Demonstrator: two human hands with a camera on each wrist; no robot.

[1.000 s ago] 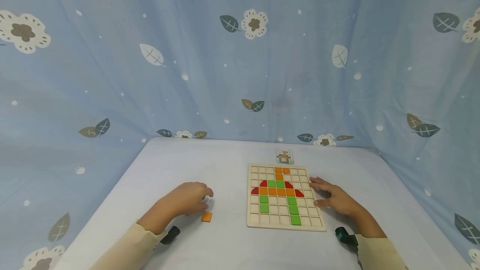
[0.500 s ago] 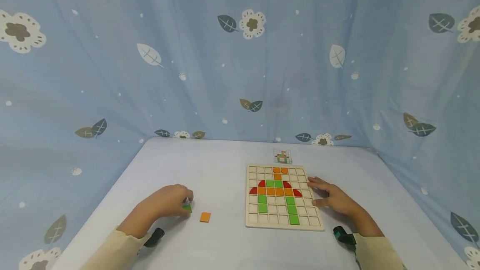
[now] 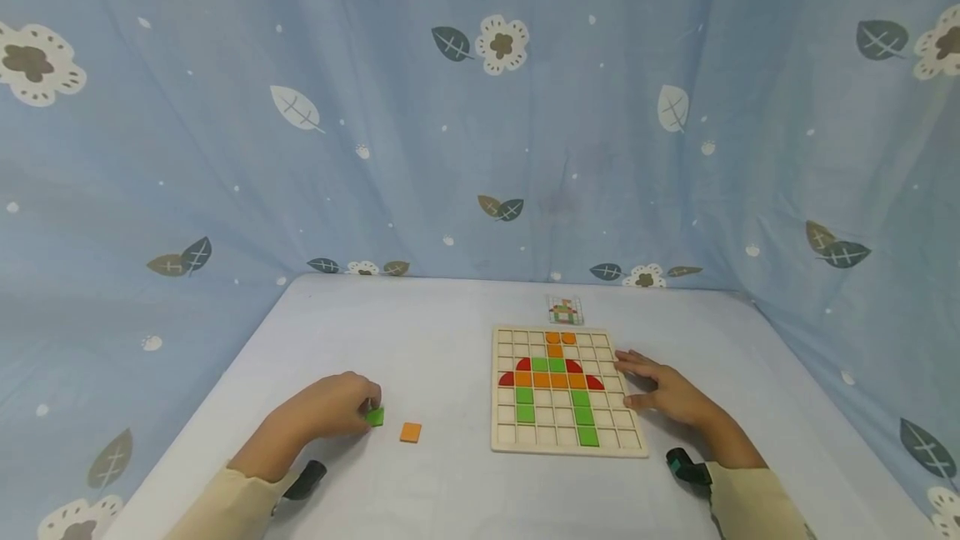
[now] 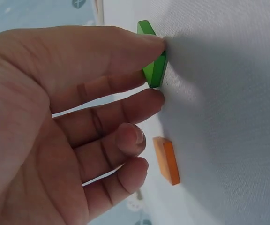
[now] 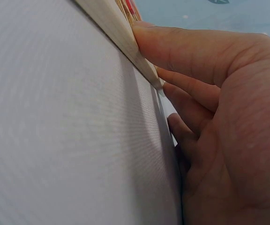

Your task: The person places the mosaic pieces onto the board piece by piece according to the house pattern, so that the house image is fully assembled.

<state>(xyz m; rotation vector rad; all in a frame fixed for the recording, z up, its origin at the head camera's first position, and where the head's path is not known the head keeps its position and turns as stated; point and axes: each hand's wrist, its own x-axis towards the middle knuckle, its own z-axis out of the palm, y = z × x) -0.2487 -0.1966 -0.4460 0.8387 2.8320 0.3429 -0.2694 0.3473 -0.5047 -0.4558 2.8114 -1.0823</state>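
My left hand (image 3: pixel 330 407) is over the left part of the table, thumb and index finger pinching a small green square tile (image 4: pixel 156 70) close to the cloth. The other fingers are loosely bent, and the index fingertip is hidden behind the tile. An orange square tile (image 3: pixel 410 432) lies just right of that hand. My right hand (image 3: pixel 667 392) rests at the right edge of a wooden grid board (image 3: pixel 540 438), thumb and relaxed fingers touching its side (image 5: pixel 139 61). Green, orange and red pieces form a figure on the board.
Behind the board lies a small printed card (image 3: pixel 565 310) with a similar coloured figure. The white table (image 3: pixel 375 323) ends at a blue patterned curtain (image 3: pixel 405 148). Each wrist wears a dark camera, such as the left camera (image 3: pixel 306 478).
My left hand has moved left from beside the orange tile and taken the green tile between thumb and finger. The right hand stays at the board's edge.
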